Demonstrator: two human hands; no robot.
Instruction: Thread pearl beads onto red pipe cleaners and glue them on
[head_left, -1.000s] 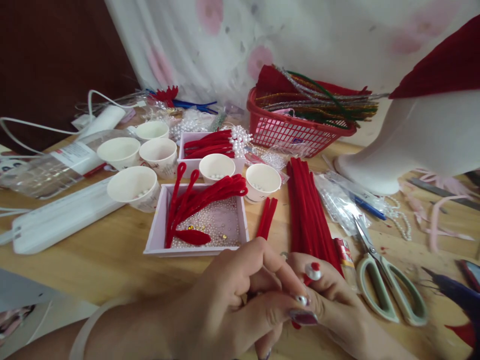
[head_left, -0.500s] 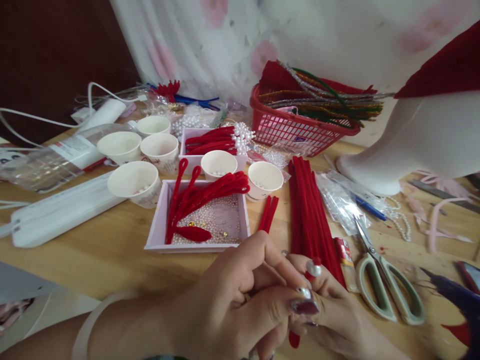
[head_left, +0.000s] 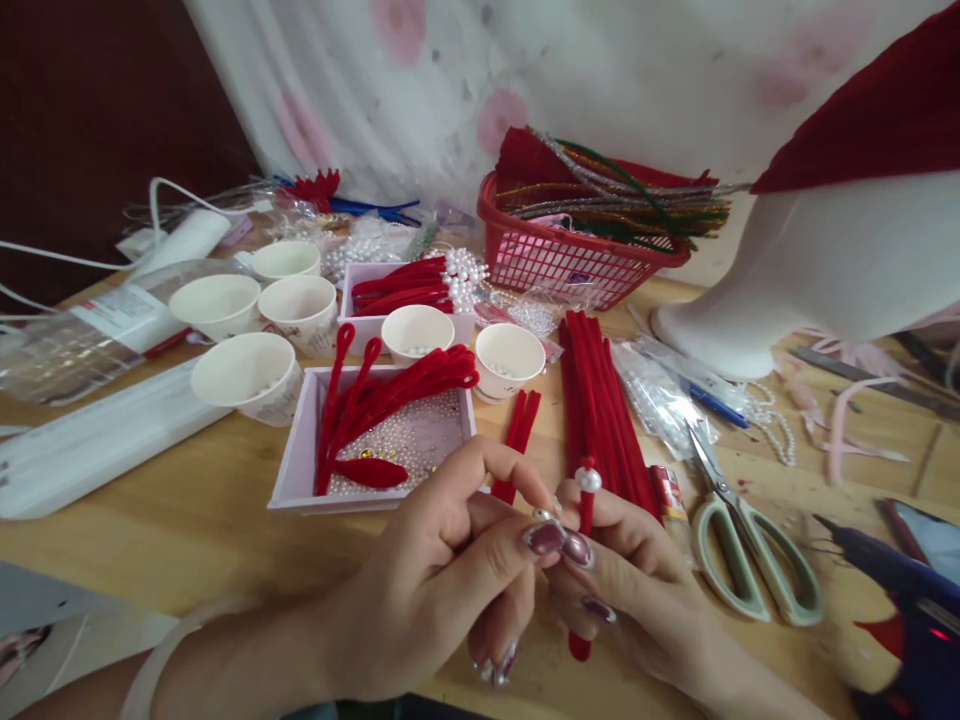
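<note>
A red pipe cleaner (head_left: 580,646) stands nearly upright in my right hand (head_left: 645,580), pinched between thumb and fingers. A white pearl bead (head_left: 589,480) sits near its upper end, with a bit of red above it; its lower end sticks out below my fingers. My left hand (head_left: 442,560) is closed in a pinch, thumb against index finger, its tips meeting my right thumb beside the stem. Whatever lies between those left fingertips is too small and covered to make out. Behind my hands lie two short red pipe cleaners (head_left: 516,440) and a bundle of long ones (head_left: 604,400).
A white box (head_left: 281,480) holds looped red stems, small pearls and gold beads. Several paper cups (head_left: 510,358) stand around it. Scissors (head_left: 742,550), a lighter (head_left: 670,495) and a glue gun (head_left: 892,575) lie right. Behind are a red basket (head_left: 562,265) and a white stand (head_left: 810,270).
My hands have risen slightly and shifted left in view. My left fingertips have moved off the stem's front, so more of the stem and my right thumb show. The whole view has shifted a little.
</note>
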